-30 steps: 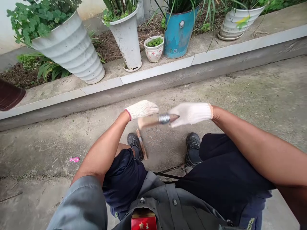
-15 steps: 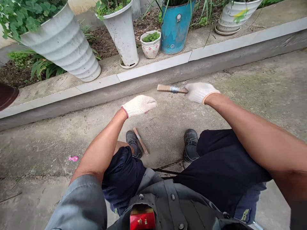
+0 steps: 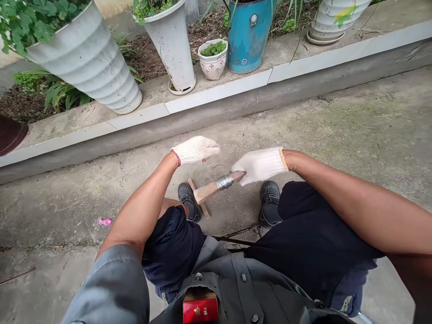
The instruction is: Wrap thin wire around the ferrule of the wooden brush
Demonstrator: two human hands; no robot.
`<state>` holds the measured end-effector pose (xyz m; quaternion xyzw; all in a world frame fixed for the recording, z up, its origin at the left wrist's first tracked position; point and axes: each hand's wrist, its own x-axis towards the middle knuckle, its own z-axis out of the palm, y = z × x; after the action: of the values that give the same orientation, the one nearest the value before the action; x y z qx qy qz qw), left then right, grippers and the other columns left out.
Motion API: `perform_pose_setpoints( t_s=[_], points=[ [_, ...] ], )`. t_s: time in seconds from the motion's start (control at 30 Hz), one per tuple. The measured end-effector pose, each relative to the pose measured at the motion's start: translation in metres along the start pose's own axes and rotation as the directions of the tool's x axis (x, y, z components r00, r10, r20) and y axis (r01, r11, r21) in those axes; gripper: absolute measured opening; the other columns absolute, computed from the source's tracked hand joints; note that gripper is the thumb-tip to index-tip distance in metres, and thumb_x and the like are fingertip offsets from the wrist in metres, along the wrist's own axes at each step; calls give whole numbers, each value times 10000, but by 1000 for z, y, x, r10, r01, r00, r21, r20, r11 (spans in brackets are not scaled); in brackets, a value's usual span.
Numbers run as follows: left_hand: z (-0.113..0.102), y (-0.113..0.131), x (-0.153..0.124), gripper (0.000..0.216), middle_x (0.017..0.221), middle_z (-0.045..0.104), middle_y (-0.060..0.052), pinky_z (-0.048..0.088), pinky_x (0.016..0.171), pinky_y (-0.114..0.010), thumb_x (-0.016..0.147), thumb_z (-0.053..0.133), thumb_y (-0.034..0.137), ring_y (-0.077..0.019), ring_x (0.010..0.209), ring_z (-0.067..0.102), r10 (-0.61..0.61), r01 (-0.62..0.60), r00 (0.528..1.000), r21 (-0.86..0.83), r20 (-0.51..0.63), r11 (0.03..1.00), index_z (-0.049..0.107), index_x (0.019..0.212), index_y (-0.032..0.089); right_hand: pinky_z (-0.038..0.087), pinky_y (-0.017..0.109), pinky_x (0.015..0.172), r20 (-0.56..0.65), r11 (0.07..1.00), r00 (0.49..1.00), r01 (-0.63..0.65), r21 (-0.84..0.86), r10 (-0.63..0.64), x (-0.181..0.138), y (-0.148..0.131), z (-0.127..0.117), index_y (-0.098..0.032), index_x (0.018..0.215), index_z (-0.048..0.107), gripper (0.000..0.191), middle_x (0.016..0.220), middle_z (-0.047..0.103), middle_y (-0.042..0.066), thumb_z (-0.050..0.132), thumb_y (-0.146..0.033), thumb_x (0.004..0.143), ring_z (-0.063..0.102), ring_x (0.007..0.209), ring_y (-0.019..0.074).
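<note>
The right hand [image 3: 261, 164] grips one end of a wire-wrapped wooden stick [image 3: 216, 186]; its held end is hidden in the glove. The left hand [image 3: 195, 149], apart above, is pinched shut, perhaps on thin wire too faint to make out.

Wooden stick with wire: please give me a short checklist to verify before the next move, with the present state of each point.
1. Right hand grips the stick at one end: ok.
2. Wire coil sits tight around the stick: ok.
3. Left hand pinches the loose wire: cannot tell, the wire is too thin to see.
4. Stick is apart from the shoes: ok.
5. Second stick on the ground lies beside the left shoe, close to the feet: not ok.
</note>
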<state>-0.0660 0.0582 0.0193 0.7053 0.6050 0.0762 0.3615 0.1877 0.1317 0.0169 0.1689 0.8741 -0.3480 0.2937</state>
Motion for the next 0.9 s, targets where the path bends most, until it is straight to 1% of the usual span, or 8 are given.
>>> perform_pose_setpoints(
  t_s=[0.13,0.23,0.3,0.47,0.53,0.67,0.8,0.9],
  points=[
    [-1,1,0,348,712,687,-10,401,656,-300,1034,605,424,-184,644,584,6,-7,1000,-10,-12,1000,687,766,217,323,224,700,-283,978,950,-76,196,130,-18,7,-26,-123,1175,692,408,986,708,65,669,-483,984,504,752,81],
    [-1,5,1,433,732,700,-18,413,672,-299,1086,555,465,-185,665,602,25,-25,999,9,-22,1000,673,753,216,411,232,729,-517,861,801,2,508,302,-23,21,-46,-145,1389,651,471,1110,732,107,648,-403,996,589,809,108],
    [-1,8,2,442,748,710,-17,427,695,-304,1106,533,469,-192,693,626,43,-42,999,24,-24,999,703,787,215,474,246,775,-572,816,726,25,577,382,-23,37,-54,-153,1505,581,517,1178,727,135,580,-357,1031,636,862,128],
    [-2,12,0,404,747,709,-6,447,736,-317,1112,543,487,-209,734,658,43,-41,997,37,-68,998,796,953,215,481,327,851,-556,838,638,-489,243,533,-15,73,-60,-130,1294,674,411,1033,700,161,525,-442,1071,612,848,184],
    [-4,11,-2,413,747,702,-8,451,750,-321,1116,537,491,-213,746,658,45,-40,994,51,-104,998,797,955,212,478,346,873,-495,813,670,-563,146,553,-7,76,-57,-130,1289,690,379,981,680,157,556,-381,1040,603,842,198],
    [-6,9,-4,400,744,667,-6,437,749,-322,1110,512,448,-205,733,627,61,-49,986,78,-157,996,741,879,214,467,337,870,-295,838,815,-541,-77,499,10,58,-37,-141,1182,737,307,891,654,123,635,-189,897,591,818,194],
    [-4,7,-1,375,712,637,0,416,709,-317,1088,541,434,-187,679,582,1,11,989,76,-150,997,686,824,211,403,283,817,-51,933,948,-317,-172,313,19,25,-10,-150,1001,746,172,854,657,71,716,-182,835,551,774,143],
    [-1,6,0,355,694,638,3,416,694,-309,1067,573,445,-189,678,591,-23,28,995,48,-97,998,699,830,212,348,245,749,80,987,990,-104,-123,114,13,9,-1,-152,999,719,187,884,663,27,738,-304,891,518,763,93]
  ],
)
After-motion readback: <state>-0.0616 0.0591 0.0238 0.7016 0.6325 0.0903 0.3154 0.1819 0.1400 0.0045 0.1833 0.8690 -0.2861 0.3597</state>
